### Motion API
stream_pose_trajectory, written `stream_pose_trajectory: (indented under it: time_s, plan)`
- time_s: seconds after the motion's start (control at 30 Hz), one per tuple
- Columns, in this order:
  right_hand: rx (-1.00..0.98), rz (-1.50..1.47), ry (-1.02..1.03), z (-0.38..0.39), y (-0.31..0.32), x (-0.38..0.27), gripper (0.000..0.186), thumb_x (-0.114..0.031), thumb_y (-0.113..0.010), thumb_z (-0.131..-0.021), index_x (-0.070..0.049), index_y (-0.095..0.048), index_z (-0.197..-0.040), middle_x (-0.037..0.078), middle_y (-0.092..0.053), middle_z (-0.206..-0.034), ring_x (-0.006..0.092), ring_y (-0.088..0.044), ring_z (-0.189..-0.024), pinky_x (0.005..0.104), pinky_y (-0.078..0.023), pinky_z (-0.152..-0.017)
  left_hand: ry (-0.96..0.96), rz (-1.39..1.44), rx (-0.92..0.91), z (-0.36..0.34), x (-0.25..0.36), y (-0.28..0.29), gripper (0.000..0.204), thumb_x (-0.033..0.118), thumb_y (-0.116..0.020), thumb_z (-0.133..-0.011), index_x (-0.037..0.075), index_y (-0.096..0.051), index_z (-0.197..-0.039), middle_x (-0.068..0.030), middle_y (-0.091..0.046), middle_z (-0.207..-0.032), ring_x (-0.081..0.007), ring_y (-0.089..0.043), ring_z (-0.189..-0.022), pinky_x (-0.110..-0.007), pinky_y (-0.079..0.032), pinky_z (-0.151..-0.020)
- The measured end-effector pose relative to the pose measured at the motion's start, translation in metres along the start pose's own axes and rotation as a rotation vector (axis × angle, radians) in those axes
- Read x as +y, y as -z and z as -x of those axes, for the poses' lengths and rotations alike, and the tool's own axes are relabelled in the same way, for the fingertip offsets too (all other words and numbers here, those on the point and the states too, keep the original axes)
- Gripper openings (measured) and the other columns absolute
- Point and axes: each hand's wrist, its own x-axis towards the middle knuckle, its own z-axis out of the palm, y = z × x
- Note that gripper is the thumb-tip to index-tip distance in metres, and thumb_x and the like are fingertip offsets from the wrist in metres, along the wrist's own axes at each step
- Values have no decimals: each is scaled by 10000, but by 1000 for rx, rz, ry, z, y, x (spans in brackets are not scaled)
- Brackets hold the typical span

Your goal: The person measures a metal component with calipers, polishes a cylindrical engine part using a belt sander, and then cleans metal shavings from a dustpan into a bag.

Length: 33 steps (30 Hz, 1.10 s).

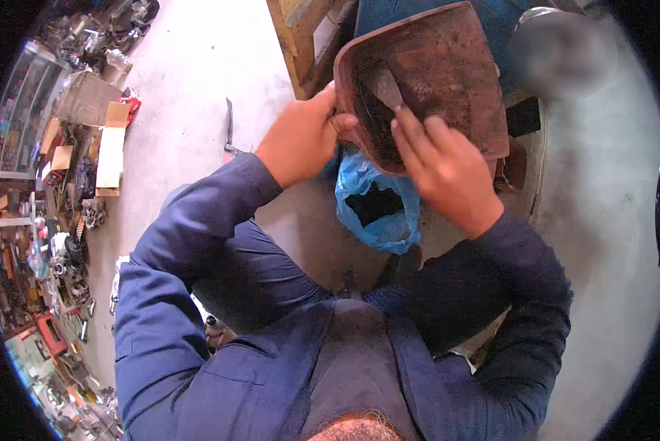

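A reddish-brown, worn tub [455, 70] with a raised rim is tilted in front of me. My left hand [300, 138] is closed on its left rim, thumb over the edge. In my right hand [449, 167] is a flat scraper [387, 90], its broad blade against the tub's inner surface, with the fingers stretched along it. Dark residue lies around the blade on the tub's left side. Below the tub, a blue plastic bag [396, 234] hangs open with black material [374, 206] inside, between my legs.
A wooden frame [295, 48] stands behind the tub's left side. On the floor to the left lies a thin dark tool [229, 125]. Crowded parts, an open cardboard box [112, 156] and shelving line the far left. A blurred round shape [561, 55] is at the upper right.
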Motion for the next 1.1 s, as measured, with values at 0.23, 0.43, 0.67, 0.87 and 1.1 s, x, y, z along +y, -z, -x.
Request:
stream_pose_trajectory:
  time_s: [0.23,0.43,0.67,0.87,1.1]
  plan:
    - [-181,-157,-20,3,27,-22,437,-110,-622,-741,48,-685,-1143,154,-654,-1231,236,-602,-947,311,-528,-767,92,-226,42,-2,-8,1,397,155,-624,-960,-18,-527,-1304,-266,-697,-954,-451,-678,-882,-494,-546,-729]
    - [-75,11,-23,-13,6,-21,415,-162,-609,-773,57,-678,-1118,139,-667,-1201,212,-594,-934,294,-506,-716,-7,-164,99,4,-6,5,448,197,-635,-944,-53,-520,-1299,-293,-678,-842,-488,-662,-800,-549,-540,-692]
    - [-33,-47,-32,-17,18,-19,365,-156,-617,-769,45,-703,-1061,134,-689,-1139,215,-592,-916,296,-511,-711,73,-180,53,4,-7,7,438,143,-616,-952,27,-505,-1360,-271,-690,-922,-478,-663,-845,-541,-531,-711]
    - [-71,-452,-201,0,25,0,359,-5,-652,-771,-20,-683,-1129,135,-675,-1145,314,-653,-1010,377,-551,-833,90,-318,75,7,-17,14,496,191,-636,-947,-1,-497,-1383,-283,-672,-891,-490,-649,-828,-555,-516,-708]
    - [-33,-771,-642,21,36,46,277,-68,-724,-830,-20,-636,-1088,200,-701,-1012,400,-694,-983,395,-551,-844,3,-392,-74,9,-8,8,512,210,-640,-946,14,-503,-1399,-275,-678,-863,-471,-664,-799,-534,-524,-694]
